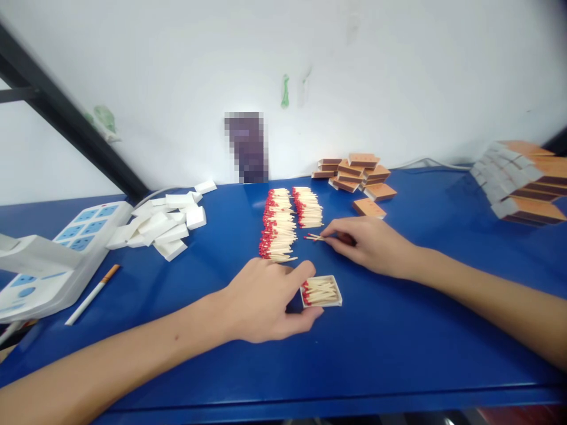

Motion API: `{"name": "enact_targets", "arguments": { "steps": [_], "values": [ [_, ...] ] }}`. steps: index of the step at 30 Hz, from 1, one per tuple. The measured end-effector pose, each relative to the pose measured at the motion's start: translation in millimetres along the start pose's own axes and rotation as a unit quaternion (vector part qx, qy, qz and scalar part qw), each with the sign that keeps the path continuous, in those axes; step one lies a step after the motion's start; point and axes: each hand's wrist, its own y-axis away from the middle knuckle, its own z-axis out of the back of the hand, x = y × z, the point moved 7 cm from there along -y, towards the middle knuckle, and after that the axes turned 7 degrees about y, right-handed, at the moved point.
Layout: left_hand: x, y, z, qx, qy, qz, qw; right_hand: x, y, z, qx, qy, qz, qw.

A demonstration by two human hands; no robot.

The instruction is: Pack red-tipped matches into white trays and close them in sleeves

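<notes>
Partly, the left hand [264,302] covers the tray [339,291] it grips; the right hand [372,244] pinches matches [313,236], tails hidden.

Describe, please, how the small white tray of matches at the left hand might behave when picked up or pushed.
The tray is probably light, as its thin walls look like card. Being low and flat, it would likely slide rather than tip. Its open top means the loose matches could spill if tilted.
</notes>
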Motion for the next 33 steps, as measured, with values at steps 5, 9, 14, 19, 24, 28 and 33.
{"name": "enact_targets", "arguments": {
  "steps": [5,9,14,19,24,28,33],
  "values": [
    [0.1,0.3,0.3,-0.004,-0.001,-0.002,1.0,0.0,-0.1,-2.2,0.004,-0.005,0.011,1.0],
    [0.5,0.2,-0.2,-0.005,0.0,-0.005,1.0,0.6,0.5,-3.0,-0.001,-0.016,0.022,1.0],
    [0.6,0.1,-0.6,0.002,0.002,-0.006,1.0,2.0,1.2,-1.9,-0.021,-0.026,0.039,0.999],
    [0.3,0.5,-0.4,0.005,0.007,-0.005,1.0,1.3,2.1,-2.3,-0.03,-0.02,0.041,0.999],
    [0.7,0.3,0.3,0.01,0.016,0.0,1.0,3.3,3.8,-1.3,-0.029,-0.031,0.063,0.997],
    [1.2,0.1,-0.1,0.015,0.02,-0.001,1.0,7.8,4.5,0.3,-0.02,-0.029,0.083,0.996],
    [0.7,0.7,-0.1,0.009,0.02,-0.002,1.0,6.9,2.6,-1.2,-0.014,-0.019,0.056,0.998]
  ]
}}
